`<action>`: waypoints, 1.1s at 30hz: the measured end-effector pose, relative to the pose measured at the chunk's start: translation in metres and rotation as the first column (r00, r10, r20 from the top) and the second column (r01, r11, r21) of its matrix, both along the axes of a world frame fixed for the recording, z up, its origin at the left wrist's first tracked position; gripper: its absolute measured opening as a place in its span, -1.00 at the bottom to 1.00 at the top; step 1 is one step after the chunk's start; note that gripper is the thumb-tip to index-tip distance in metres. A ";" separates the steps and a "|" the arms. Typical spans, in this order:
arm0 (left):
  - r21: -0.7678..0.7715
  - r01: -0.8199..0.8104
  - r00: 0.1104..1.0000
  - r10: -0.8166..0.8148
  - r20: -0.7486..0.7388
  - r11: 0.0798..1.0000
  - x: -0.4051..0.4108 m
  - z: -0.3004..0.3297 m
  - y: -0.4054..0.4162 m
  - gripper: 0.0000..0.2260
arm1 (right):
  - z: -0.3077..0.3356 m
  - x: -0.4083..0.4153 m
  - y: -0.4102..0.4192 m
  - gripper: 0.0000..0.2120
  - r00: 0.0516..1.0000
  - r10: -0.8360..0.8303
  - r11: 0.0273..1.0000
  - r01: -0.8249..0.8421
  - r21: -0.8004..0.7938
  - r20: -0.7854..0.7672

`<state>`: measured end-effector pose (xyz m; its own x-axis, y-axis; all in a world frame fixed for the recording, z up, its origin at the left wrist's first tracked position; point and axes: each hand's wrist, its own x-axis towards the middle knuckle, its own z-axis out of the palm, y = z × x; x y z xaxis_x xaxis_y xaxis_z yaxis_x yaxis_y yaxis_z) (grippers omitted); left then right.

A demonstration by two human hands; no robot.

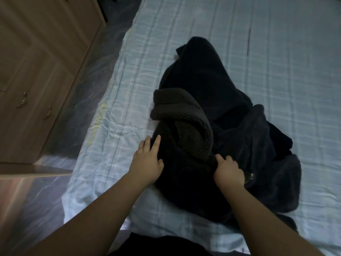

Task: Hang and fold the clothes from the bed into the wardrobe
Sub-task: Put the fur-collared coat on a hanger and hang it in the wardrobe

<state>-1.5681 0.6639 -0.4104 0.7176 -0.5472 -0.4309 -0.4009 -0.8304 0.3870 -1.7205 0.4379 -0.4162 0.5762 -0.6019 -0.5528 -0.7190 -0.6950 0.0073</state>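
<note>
Your right hand (228,171) is pinched on a fold of the knitted dark-grey garment (184,126), fingers curled into the fabric near its front edge, while your left hand (148,164) lies flat and spread on the same piece's left side, pressing rather than gripping. That knit sits on top of a heap of darker clothes (230,93) in the middle of the bed (276,43), near the edge closest to you. The wardrobe (36,61) stands across a strip of floor to your left, doors closed as far as you can see. The risk, as I judge it: the knit overlaps the black pieces beneath, so if you lift with one pinch you may drag a second garment along or let the heavy knit slide and unfold off the mattress edge. The dim light makes seams hard to find. Count: two hands, one grey knit, at least two darker garments under it, though the exact number can't be told, one bed, one wardrobe.
</note>
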 end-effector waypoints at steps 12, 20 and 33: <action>-0.006 -0.084 0.995 0.084 -0.051 0.996 0.000 -0.023 0.051 -0.25 | 0.027 0.051 0.059 -0.25 0.791 -0.021 1.000 0.012 0.019 0.611; 0.029 -0.211 0.967 0.213 -0.138 0.977 0.006 -0.034 0.091 -0.25 | -0.004 0.066 0.114 -0.48 0.778 0.291 0.840 -0.487 0.241 0.557; 0.068 -0.192 0.941 0.203 -0.271 0.979 -0.031 -0.087 0.123 -0.27 | -0.112 0.049 0.170 -0.31 0.956 0.292 0.898 -0.274 0.343 -0.001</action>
<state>-1.5987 0.7867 -0.4978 0.6601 -0.3847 -0.6452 -0.1101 -0.8992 0.4235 -1.6720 0.6078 -0.5286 0.6601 -0.1911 -0.7265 -0.4966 -0.8366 -0.2311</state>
